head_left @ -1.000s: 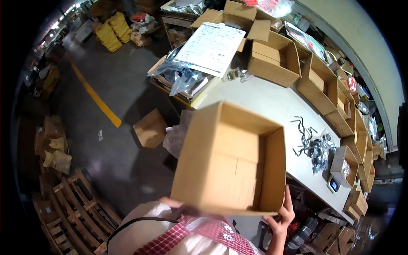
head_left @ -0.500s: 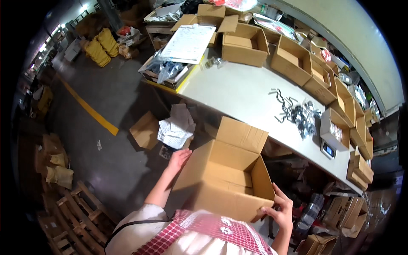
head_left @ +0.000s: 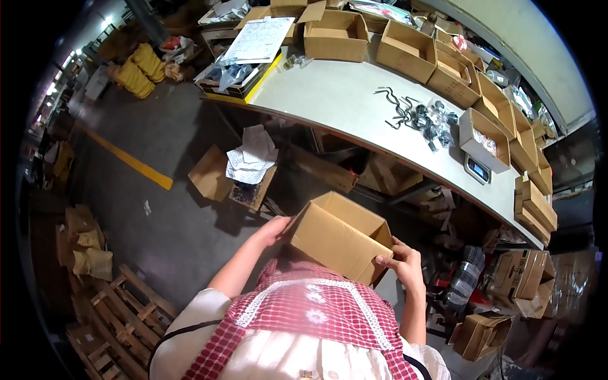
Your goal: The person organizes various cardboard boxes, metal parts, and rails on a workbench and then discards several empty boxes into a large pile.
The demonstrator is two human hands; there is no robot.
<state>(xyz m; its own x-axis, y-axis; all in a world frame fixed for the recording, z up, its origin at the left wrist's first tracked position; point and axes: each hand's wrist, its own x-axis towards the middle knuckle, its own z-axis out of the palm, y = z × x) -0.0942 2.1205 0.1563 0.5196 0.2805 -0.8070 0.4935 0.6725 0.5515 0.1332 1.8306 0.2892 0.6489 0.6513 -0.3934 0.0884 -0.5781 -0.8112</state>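
Observation:
An open-topped cardboard box [head_left: 335, 242] is held in front of my apron, tilted so that its near wall faces up at me. My left hand [head_left: 276, 229] grips it by the left side, its fingertips partly hidden behind the cardboard. At the right end my right hand [head_left: 404, 261] has the thumb on the near wall and the fingers along the side edge. Only part of the inside shows, and the bottom is out of sight.
Ahead stands a white table [head_left: 316, 95] with black bent rods [head_left: 396, 107], bagged dark parts [head_left: 436, 123], a small scale [head_left: 477, 170] and a row of cardboard boxes [head_left: 405, 50]. Papers [head_left: 252, 158] lie on a carton by the table. Wooden pallets [head_left: 130, 310] stand at lower left.
The box has come closer to my body and tipped, so less of its inside shows. Its raised far flap no longer shows. Both hands stay on it, and the table sits higher in view.

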